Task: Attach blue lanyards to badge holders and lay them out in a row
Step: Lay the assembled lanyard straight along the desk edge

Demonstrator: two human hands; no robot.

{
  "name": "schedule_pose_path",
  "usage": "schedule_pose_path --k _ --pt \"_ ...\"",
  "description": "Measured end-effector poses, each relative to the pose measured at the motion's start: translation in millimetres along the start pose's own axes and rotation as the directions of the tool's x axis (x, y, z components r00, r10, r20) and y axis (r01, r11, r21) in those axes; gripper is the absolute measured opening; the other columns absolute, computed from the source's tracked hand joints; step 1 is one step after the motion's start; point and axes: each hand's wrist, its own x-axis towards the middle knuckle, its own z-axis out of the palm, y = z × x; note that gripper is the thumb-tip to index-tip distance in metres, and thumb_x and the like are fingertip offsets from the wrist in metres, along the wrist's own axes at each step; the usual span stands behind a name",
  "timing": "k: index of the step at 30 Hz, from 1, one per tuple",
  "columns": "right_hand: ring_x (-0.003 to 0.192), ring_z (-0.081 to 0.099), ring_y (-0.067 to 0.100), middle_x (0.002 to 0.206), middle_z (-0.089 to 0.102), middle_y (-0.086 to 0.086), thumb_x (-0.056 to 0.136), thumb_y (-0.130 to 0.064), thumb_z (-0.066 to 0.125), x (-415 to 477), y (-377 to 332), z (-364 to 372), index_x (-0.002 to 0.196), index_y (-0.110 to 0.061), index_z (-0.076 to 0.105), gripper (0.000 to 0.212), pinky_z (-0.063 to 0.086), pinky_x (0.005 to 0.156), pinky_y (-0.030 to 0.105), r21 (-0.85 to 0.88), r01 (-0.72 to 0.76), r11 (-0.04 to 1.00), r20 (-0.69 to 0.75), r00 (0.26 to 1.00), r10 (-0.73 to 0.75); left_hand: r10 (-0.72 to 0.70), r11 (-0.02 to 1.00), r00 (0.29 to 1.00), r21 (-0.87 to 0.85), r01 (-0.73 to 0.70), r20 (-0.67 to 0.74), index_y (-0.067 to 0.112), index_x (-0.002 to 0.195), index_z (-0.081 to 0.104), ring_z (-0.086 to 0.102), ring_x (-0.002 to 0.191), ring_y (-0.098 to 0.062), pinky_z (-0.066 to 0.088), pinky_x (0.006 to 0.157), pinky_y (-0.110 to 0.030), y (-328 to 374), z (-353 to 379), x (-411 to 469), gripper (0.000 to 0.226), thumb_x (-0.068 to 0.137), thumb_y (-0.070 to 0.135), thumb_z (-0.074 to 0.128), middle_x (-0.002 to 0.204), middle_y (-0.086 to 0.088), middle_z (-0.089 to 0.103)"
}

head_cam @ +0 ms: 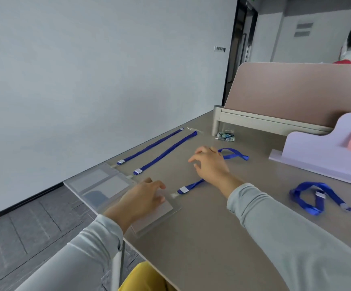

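Third badge holder [157,215] sits at the near-left edge of the table [212,238]. Left hand [141,198] rests on it, fingers loose, gripping nothing. Its blue lanyard [193,185] starts just right of the holder and runs far-right under the right hand [210,164] — fingers spread and relaxed over the strap, can't tell if touching. Clip-to-holder joint is too blurred to call. Further left, two badge holders [107,185] lie side by side, each with a straight lanyard [166,152] stretched toward the far side. Loose lanyard bundle [296,195] on the right. Small packet [226,136] by the pink partition [296,91] — lilac organizer [317,148] far right.
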Motion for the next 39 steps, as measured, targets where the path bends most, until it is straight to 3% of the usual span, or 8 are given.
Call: schedule_pose_path --k 3,5,12,16,21,26,32,39 --pt "0.092 0.058 0.014 0.113 0.061 0.001 0.092 -0.012 0.054 -12 -13 0 0.108 -0.019 0.068 0.023 0.048 0.085 0.03 0.165 0.066 0.984 0.213 0.972 -0.101 0.011 0.996 0.997 0.09 -0.005 -0.071 0.031 0.127 0.047 0.046 0.115 -0.018 0.039 0.094 -0.03 -3 8 -8 0.032 0.095 0.036 0.045 0.126 0.001 0.046" --pt "0.084 0.057 0.01 0.107 0.064 0.0 0.09 -0.014 0.057 -19 -13 4 0.106 -0.018 0.07 0.021 0.045 0.077 0.024 0.165 0.069 0.984 0.271 0.956 -0.113 0.018 0.991 0.996 0.131 -0.007 -0.085 0.033 0.123 0.05 0.042 0.117 -0.019 0.038 0.094 -0.031 -2 11 -11 0.029 0.095 0.037 0.042 0.127 0.001 0.047" --pt "0.093 0.057 0.015 0.109 0.064 0.001 0.092 -0.02 0.054 -33 -6 9 0.111 -0.017 0.069 0.024 0.041 0.077 0.026 0.017 0.061 0.998 0.269 0.961 -0.064 0.162 0.964 0.984 0.225 -0.142 -0.071 0.037 0.14 0.033 0.031 0.13 -0.019 0.036 0.101 -0.033 7 14 -22 0.044 0.098 0.021 0.036 0.145 0.011 0.036" --pt "0.105 0.057 0.023 0.11 0.066 0.004 0.096 -0.024 0.046 -33 -3 20 0.111 -0.016 0.068 0.028 0.05 0.086 0.037 -0.09 -0.006 0.996 0.215 0.976 0.025 0.194 0.949 0.979 0.262 -0.173 -0.057 0.034 0.131 0.046 0.033 0.128 -0.016 0.037 0.097 -0.029 6 11 -29 0.037 0.097 0.019 0.037 0.142 0.015 0.041" --pt "0.095 0.052 0.024 0.105 0.06 0.01 0.097 -0.036 0.04 -24 5 40 0.1 -0.012 0.066 0.036 0.041 0.069 0.032 -0.185 -0.171 0.968 0.164 0.966 0.202 0.175 0.955 0.982 0.256 -0.152 -0.069 0.033 0.12 0.053 0.04 0.12 -0.016 0.042 0.092 -0.029 -1 11 -28 0.03 0.096 0.02 0.041 0.133 0.013 0.049" --pt "0.112 0.042 0.026 0.108 0.06 0.005 0.098 -0.03 0.04 -19 4 34 0.105 -0.013 0.068 0.033 0.046 0.086 0.036 -0.24 -0.095 0.966 0.103 0.987 0.122 0.18 0.95 0.981 0.272 -0.154 -0.072 0.025 0.115 0.059 0.053 0.107 -0.016 0.047 0.085 -0.029 -3 4 -6 0.029 0.094 0.014 0.042 0.119 0.003 0.058" --pt "0.102 0.055 0.028 0.112 0.06 0.008 0.095 -0.007 0.039 -8 17 30 0.112 -0.013 0.066 0.033 0.048 0.084 0.04 -0.124 -0.027 0.992 0.164 0.985 0.047 0.296 0.924 0.955 0.26 -0.28 -0.023 0.021 0.122 0.057 0.053 0.111 -0.015 0.046 0.094 -0.035 12 2 37 0.032 0.094 0.016 0.043 0.123 0.003 0.057" --pt "0.109 0.056 0.028 0.116 0.061 0.006 0.093 -0.005 0.042 1 47 24 0.116 -0.015 0.064 0.034 0.046 0.093 0.04 -0.122 -0.045 0.991 0.198 0.978 0.069 0.345 0.888 0.933 0.287 -0.36 0.104 0.021 0.114 0.064 0.058 0.101 -0.019 0.047 0.089 -0.037 33 12 79 0.027 0.095 0.021 0.045 0.11 0.0 0.062"
